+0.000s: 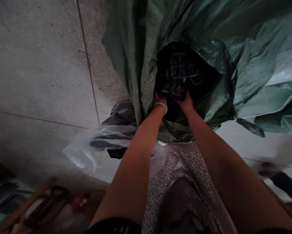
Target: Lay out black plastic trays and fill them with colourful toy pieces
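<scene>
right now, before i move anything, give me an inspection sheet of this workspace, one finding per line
surface: speckled hard floor with thin reddish lines
job's things: open green plastic sack; inside, a black compartment tray nearest the person, more black trays beyond it, dark and hard to count
clutter: clear plastic and crumpled black plastic left of the sack
grippers: left hand and right hand bare, at the nearest tray's edge; fingers partly hidden, grip unclear; pale band on left wrist
cables: nothing seen
surroundings: dim; wooden frame lower left, blurred dark shape lower right
</scene>
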`<state>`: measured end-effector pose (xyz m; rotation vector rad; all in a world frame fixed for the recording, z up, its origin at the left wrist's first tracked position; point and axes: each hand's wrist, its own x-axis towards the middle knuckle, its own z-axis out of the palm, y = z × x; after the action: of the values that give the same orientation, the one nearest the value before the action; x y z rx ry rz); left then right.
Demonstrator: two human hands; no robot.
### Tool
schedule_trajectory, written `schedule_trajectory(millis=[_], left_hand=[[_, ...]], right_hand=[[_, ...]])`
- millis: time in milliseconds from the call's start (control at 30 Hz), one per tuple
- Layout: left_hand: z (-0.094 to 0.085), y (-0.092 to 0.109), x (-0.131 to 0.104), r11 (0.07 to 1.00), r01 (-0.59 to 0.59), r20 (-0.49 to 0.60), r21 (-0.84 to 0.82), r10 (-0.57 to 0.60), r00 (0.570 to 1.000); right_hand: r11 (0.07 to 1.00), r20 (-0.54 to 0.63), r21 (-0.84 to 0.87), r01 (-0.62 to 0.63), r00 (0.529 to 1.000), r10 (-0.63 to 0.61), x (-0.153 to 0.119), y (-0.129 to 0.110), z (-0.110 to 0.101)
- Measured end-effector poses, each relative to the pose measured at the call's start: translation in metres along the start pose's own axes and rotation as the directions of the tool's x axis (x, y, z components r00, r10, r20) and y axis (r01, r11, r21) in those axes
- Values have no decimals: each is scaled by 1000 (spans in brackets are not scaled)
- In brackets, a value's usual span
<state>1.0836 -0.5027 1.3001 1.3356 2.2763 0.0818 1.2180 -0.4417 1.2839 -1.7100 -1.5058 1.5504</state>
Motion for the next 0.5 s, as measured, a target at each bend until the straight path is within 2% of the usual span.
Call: schedule_trajectory(millis=[100, 200, 267, 333, 400, 500], left_hand=[[1, 0, -2, 999, 16, 7, 46, -17, 1000], [-1, 4, -10, 992, -10, 12, 124, 8, 1000], [-3, 8, -17, 978, -99, -13, 186, 103, 995], [-4, 10, -23, 955, -210, 7, 211, 213, 977], [-4, 10, -26, 953, -257, 98, 164, 243, 965], [2, 12, -19, 988, -157, 181, -7, 155, 971]], right_hand=[[995, -39, 95, -30, 999, 33, -2, -10, -9], [948, 4, 311, -63, 998, 65, 10, -35, -24], [894, 85, 435, -108, 993, 79, 22, -57, -34], [847, 172, 514, -135, 984, 52, 32, -82, -41], [814, 247, 564, -142, 969, -2, 36, -103, -44], [770, 296, 622, -144, 953, -60, 30, -120, -44]])
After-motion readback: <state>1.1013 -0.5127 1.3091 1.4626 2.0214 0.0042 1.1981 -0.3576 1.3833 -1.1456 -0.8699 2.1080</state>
